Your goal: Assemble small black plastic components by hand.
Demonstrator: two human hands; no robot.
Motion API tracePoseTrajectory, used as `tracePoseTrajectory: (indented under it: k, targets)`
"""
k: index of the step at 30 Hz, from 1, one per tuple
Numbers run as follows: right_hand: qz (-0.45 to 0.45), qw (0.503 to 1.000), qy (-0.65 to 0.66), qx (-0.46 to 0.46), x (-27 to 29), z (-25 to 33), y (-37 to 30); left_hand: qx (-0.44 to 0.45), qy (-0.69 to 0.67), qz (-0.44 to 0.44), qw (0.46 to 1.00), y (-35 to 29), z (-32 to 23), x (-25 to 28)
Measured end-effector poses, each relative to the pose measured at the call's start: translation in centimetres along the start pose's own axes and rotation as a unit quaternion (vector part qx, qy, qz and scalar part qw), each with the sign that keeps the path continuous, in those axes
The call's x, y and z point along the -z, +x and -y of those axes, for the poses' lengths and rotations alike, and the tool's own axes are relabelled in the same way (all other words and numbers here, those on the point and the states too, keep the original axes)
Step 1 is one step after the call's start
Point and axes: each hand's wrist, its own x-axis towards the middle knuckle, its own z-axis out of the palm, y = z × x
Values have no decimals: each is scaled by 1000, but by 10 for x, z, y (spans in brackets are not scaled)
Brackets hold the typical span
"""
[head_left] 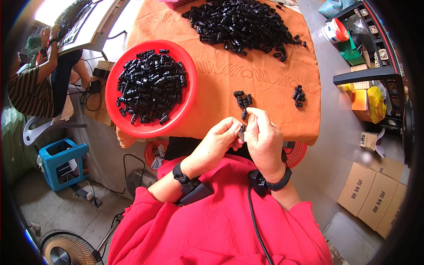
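Observation:
My left hand (221, 134) and my right hand (266, 138) meet just past the table's near edge, fingers pinched together around a small black plastic part (242, 128). Fingertips cover most of that part, so its exact shape is hidden. Right beyond the fingertips lies a little cluster of similar black parts (240, 100), short and cylindrical. Another small group of black parts (299, 96) rests to the right on the orange tablecloth (212, 95). To the left, a red round basin (191, 99) is filled with many of these parts.
A large heap of black parts (240, 24) covers the table's far side. A blue stool (64, 163) and a fan (66, 249) stand at left. Another person (35, 90) works at the far left. Shelving (364, 76) and cardboard boxes (371, 192) line the right.

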Motion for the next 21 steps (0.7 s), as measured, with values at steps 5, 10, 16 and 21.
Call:
tracePoseTrajectory:
  k: [5, 10, 16, 21]
  targets:
    - [11, 999, 22, -30, -1, 2, 0, 6, -3, -3, 1000, 2, 3, 1]
    - [14, 999, 9, -44, -1, 6, 0, -3, -23, -31, 999, -1, 6, 0]
    - [15, 998, 26, -56, -3, 1, -3, -8, -47, -34, 998, -1, 9, -2]
    - [-25, 985, 126, -118, 3, 1, -2, -19, -61, -31, 997, 0, 7, -2]
